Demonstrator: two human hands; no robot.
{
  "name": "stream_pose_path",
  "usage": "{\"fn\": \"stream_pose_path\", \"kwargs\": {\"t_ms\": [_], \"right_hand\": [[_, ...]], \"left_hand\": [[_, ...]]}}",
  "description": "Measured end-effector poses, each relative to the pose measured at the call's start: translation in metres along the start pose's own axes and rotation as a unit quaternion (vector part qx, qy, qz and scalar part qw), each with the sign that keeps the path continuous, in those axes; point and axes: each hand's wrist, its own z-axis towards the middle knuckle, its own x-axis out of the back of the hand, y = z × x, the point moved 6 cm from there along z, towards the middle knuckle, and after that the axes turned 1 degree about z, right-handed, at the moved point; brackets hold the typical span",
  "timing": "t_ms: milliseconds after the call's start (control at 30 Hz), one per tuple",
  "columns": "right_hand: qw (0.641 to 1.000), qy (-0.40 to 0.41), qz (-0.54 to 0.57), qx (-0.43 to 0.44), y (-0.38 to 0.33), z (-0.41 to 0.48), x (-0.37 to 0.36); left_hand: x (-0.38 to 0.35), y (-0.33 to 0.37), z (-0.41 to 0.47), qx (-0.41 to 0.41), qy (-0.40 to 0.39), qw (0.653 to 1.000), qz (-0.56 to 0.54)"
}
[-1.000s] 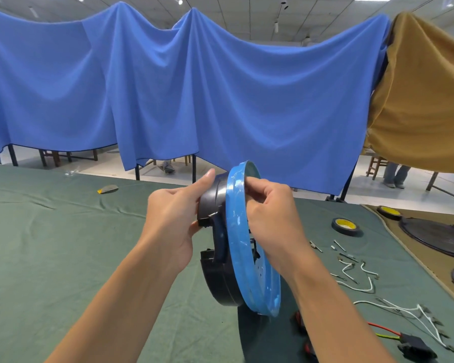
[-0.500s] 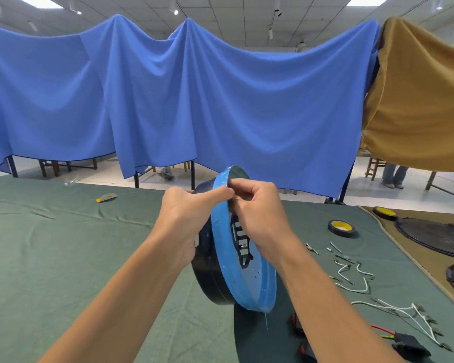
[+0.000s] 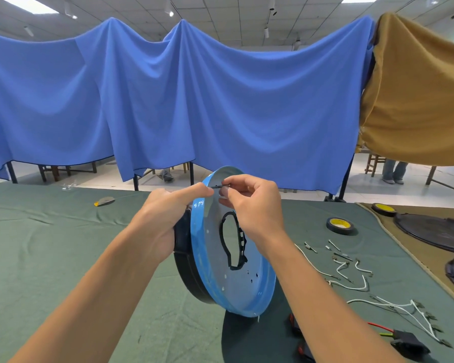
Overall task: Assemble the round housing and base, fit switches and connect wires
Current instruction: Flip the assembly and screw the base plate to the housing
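Where the right forearm [image 3: 325, 297] crosses below the blue housing [image 3: 257, 289]: the red switches [image 3: 295, 322] show only as slivers beside it, and the rest is covered.
Black base [image 3: 188, 276]: pressed against the housing's back face. Only its edge and a block under the palm show, so how the two join cannot be seen.
Small dark piece [image 3: 217, 186]: just inside the housing's top rim. It is thin, and too small to tell whether it is a screw or a pin.
Right frame edge: dark round parts [image 3: 435, 229] lie far right of the housing and are cut off.
Left hand [image 3: 165, 218]: grips the base from behind the housing with its fingers curled out of sight. The thumb stretches over the top rim, and its tip meets the dark piece.
Right hand [image 3: 254, 205]: in front of the housing's open face. Thumb and forefinger pinch the dark piece, and the other fingers are loosely curled.
Housing: held on edge and tilted, with its open face to the right. There is a black-edged cut-out at its centre. The lower rim is at a dark mat [image 3: 247, 339], but contact is hard to judge.
White wires [image 3: 351, 280]: right of the housing, on the green cloth [image 3: 63, 258].
Tape roll [image 3: 340, 225]: right of the housing, beyond the wires.
Black connector [image 3: 408, 343]: lower right of the housing, with red and green leads.
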Motion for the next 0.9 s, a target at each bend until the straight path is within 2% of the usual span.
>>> {"fn": "stream_pose_path", "kwargs": {"t_ms": [200, 400, 533, 700, 900], "right_hand": [[1.000, -0.007, -0.003, 0.020, 0.000, 0.002, -0.006], [0.987, -0.002, -0.140, 0.081, -0.010, 0.004, -0.008], [0.947, -0.090, -0.262, 0.160, -0.030, 0.007, -0.025], [0.913, -0.161, -0.354, 0.120, -0.026, 0.022, -0.045], [0.886, -0.198, -0.405, 0.104, -0.022, 0.030, -0.062]], "left_hand": [[0.000, -0.001, 0.004, -0.014, -0.017, 1.000, -0.011], [0.001, -0.002, 0.006, -0.017, -0.008, 1.000, -0.012], [0.003, -0.003, 0.009, -0.018, 0.006, 0.999, -0.025], [0.011, -0.010, 0.013, 0.008, 0.021, 0.998, -0.057], [0.017, -0.022, 0.020, 0.059, 0.025, 0.994, -0.084]]}}
